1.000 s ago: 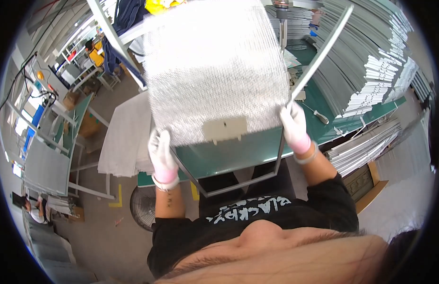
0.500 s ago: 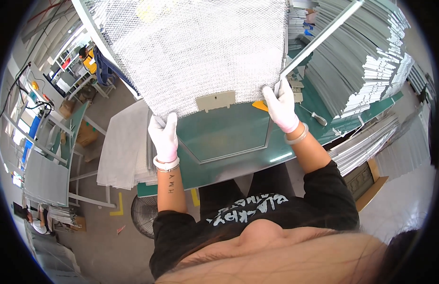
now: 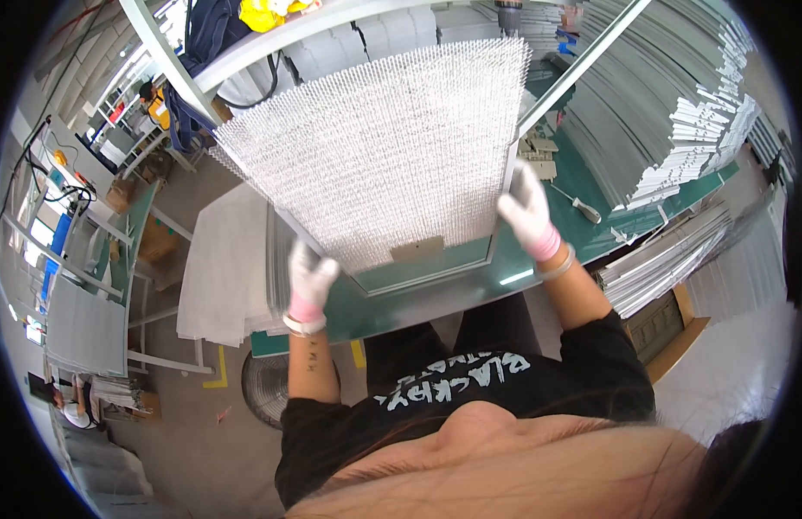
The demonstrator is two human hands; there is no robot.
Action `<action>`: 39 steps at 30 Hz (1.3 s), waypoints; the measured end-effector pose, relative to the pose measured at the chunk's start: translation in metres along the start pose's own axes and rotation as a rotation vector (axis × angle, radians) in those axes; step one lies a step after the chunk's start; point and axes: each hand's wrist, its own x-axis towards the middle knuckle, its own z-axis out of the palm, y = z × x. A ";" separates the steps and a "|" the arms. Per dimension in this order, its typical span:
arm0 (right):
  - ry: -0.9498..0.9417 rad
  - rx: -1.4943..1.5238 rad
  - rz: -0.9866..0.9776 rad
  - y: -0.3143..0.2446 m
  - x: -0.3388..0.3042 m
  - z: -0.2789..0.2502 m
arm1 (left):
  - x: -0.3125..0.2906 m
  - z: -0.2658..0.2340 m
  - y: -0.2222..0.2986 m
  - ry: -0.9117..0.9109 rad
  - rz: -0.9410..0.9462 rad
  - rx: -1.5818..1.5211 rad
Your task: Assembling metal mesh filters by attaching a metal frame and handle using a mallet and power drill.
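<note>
A silvery metal mesh panel (image 3: 384, 156) lies over a thin grey rectangular frame (image 3: 427, 275) on the green-topped bench. The mesh spreads wider than the frame toward the far end. A beige plate with small tabs (image 3: 417, 250) shows at the mesh's near edge. My left hand (image 3: 311, 278), in a white glove with a pink cuff, is at the frame's left side, thumb and fingers apart. Gloved alike, my right hand (image 3: 529, 209) is at the right side, its thumb spread from the fingers. Both look slightly blurred, and neither plainly grips the mesh.
A tall stack of grey frames (image 3: 652, 104) stands on the right, with a screwdriver (image 3: 584, 209) before it. Mesh sheets (image 3: 228, 264) are piled at the left. White uprights (image 3: 163, 52) and a shelf flank the bench. A floor fan (image 3: 264, 389) stands below.
The mesh panel has come down and nearer, now covering most of the frame. My hands have moved off its near corners to the sides, the left one lower. The shelf behind is revealed.
</note>
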 end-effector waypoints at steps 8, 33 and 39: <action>0.183 -0.088 0.051 -0.009 0.028 0.014 | 0.045 0.008 0.026 0.255 0.048 0.151; 0.144 -0.059 0.040 -0.023 0.038 0.013 | 0.049 0.030 0.047 0.368 0.186 0.053; 0.262 -0.092 0.007 -0.026 0.040 0.030 | 0.052 0.030 0.042 0.386 0.272 -0.068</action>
